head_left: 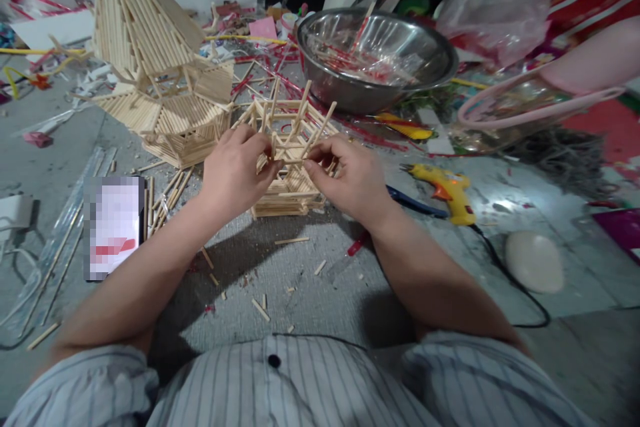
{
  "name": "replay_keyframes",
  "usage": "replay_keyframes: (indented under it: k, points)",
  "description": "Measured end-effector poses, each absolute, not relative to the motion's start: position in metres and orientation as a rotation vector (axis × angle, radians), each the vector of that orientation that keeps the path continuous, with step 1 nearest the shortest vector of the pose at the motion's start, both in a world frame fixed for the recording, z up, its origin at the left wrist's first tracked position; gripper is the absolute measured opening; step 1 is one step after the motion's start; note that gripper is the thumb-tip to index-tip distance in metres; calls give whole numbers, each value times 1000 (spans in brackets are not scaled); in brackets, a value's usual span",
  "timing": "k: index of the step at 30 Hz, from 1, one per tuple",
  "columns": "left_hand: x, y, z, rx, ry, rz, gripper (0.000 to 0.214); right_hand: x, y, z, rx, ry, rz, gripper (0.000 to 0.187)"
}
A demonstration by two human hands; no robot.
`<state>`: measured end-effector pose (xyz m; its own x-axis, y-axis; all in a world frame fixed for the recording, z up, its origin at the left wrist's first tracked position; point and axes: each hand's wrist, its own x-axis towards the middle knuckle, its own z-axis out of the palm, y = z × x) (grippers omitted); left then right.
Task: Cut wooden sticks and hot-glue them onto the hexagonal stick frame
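A small open frame of wooden sticks (287, 190) stands on the grey floor in front of me, with upright sticks poking from its top. My left hand (235, 170) pinches one end of a thin stick (291, 161) laid across the frame's near side. The other end of that stick is pinched by my right hand (347, 177). Both hands rest against the frame.
A larger stick-built tower with a pointed roof (150, 60) stands at the back left. A steel bowl (375, 57) sits behind, a yellow glue gun (445, 188) and blue-handled tool (415, 203) to the right, a phone (113, 225) and loose sticks to the left.
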<state>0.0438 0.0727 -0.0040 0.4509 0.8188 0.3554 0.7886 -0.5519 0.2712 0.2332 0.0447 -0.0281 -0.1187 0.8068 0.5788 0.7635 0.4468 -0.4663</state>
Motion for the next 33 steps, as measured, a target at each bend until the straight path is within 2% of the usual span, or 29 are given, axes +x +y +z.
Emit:
replay_keyframes:
  k: [5, 15, 22, 25, 29, 33]
  points:
    - [43, 72, -6, 2641, 1426, 770, 13, 234, 42, -23, -1330, -1903, 92, 5]
    - [45, 70, -1, 2630, 1454, 658, 15, 241, 42, -24, -1347, -1873, 93, 12]
    - [40, 73, -3, 2625, 1389, 699, 21, 244, 44, -24, -1304, -1812, 92, 9]
    - [27, 79, 4, 2589, 1287, 774, 28, 246, 44, -24, -1314, -1792, 83, 11]
    - [7, 86, 21, 2466, 1373, 902, 22, 246, 40, -21, -1299, -1860, 71, 17]
    - [1, 87, 32, 2492, 1344, 780, 23, 241, 35, -22, -1210, -2071, -6, 23]
